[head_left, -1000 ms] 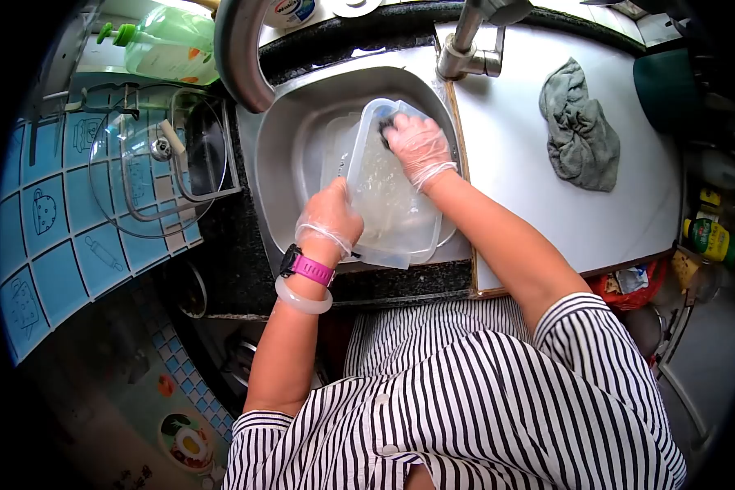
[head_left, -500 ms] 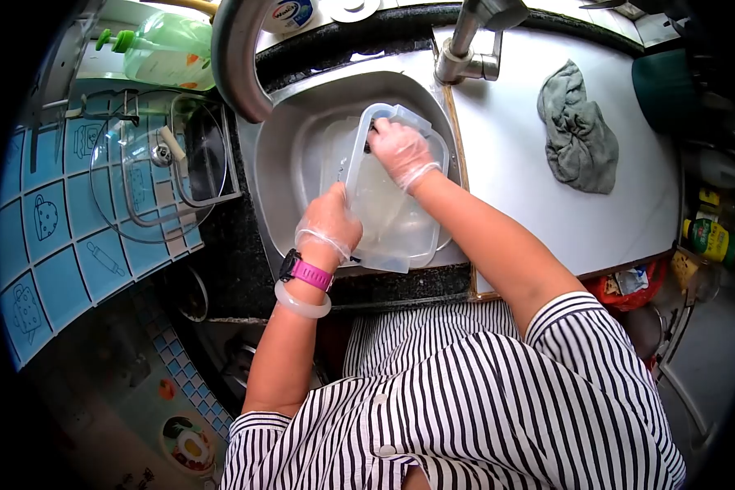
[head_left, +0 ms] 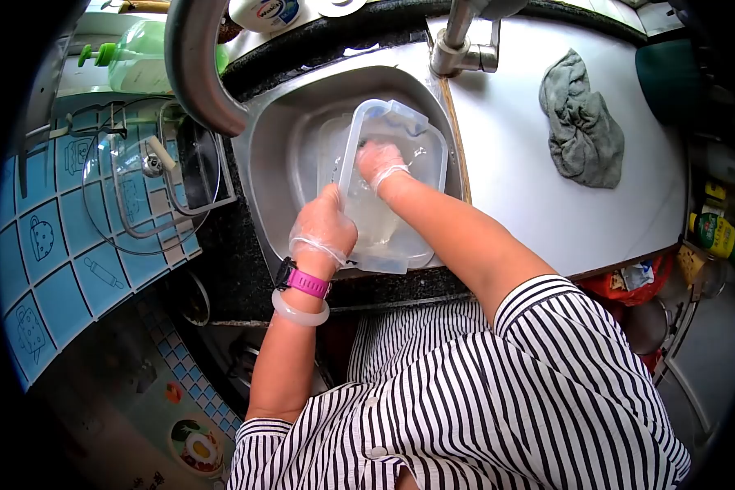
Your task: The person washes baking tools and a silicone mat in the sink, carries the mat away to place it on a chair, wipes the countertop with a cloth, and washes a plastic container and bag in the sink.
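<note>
A clear plastic container (head_left: 412, 237) with some water in it is tilted in the steel sink (head_left: 290, 131). My left hand (head_left: 324, 224), in a thin clear glove, grips its left rim. Inside the container is my right hand (head_left: 380, 166), gloved too, with its fingers closed near the left wall. A bit of something dark shows at those fingertips; most of it is hidden by the hand.
A curved faucet (head_left: 200, 73) arches over the sink's left side. Behind the sink stands a metal tap base (head_left: 457, 57). A grey cloth (head_left: 580, 122) lies on the white counter (head_left: 506, 171). At left are a glass lid (head_left: 110, 196) and a green bottle (head_left: 139, 61).
My right hand has moved from the container's far end down and left, deeper inside it. My left hand keeps its hold on the rim. The view has shifted slightly.
</note>
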Action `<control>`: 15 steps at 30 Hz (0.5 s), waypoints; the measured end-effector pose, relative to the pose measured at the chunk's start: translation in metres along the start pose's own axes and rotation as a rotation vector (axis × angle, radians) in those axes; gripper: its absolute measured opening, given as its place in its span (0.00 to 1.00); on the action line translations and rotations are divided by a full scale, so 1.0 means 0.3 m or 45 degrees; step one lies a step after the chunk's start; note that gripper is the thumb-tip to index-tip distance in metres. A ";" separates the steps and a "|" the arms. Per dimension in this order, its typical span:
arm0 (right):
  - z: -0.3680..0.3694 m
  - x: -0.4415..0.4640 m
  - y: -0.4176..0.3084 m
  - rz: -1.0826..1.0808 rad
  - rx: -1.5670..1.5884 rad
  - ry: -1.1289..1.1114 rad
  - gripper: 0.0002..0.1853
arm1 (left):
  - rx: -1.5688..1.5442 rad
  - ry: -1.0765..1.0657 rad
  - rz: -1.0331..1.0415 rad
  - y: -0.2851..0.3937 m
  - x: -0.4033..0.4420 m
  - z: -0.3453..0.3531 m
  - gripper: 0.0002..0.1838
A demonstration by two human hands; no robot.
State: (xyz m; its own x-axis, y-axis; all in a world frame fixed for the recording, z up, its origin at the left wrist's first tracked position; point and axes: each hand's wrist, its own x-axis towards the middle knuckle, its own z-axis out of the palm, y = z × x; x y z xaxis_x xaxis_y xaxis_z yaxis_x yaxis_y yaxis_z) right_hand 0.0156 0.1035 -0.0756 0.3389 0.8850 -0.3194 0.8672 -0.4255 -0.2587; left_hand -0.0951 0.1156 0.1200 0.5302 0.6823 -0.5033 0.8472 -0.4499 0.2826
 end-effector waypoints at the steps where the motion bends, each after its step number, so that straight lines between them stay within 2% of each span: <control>1: 0.000 -0.013 0.025 0.015 -0.057 -0.111 0.13 | 0.000 0.001 0.002 -0.002 0.000 0.001 0.10; 2: -0.005 -0.026 0.042 0.031 -0.113 -0.222 0.12 | -0.005 0.012 0.022 -0.004 -0.001 0.003 0.10; 6: -0.020 -0.067 0.048 0.025 -0.218 -0.249 0.12 | -0.020 0.026 0.042 0.002 -0.009 -0.001 0.10; 9: -0.055 -0.115 0.020 0.002 -0.168 -0.406 0.13 | 0.002 0.020 0.001 0.021 -0.013 -0.010 0.10; 11: -0.109 -0.190 -0.010 -0.130 -0.079 -0.685 0.15 | -0.020 0.044 0.020 0.011 -0.011 0.001 0.10; 13: -0.172 -0.285 -0.055 -0.191 0.002 -0.804 0.16 | -0.045 0.062 0.037 0.006 -0.017 0.005 0.09; 15: -0.155 -0.331 -0.083 -0.163 0.027 -0.795 0.16 | -0.016 0.063 0.032 0.011 -0.014 -0.003 0.09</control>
State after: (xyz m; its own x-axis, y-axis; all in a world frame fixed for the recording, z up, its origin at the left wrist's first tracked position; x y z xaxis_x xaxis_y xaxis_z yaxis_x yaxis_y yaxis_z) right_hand -0.0227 0.0351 0.0051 -0.0489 0.6545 -0.7545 0.8772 -0.3331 -0.3458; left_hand -0.0944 0.1118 0.1238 0.5520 0.6986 -0.4552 0.8338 -0.4603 0.3047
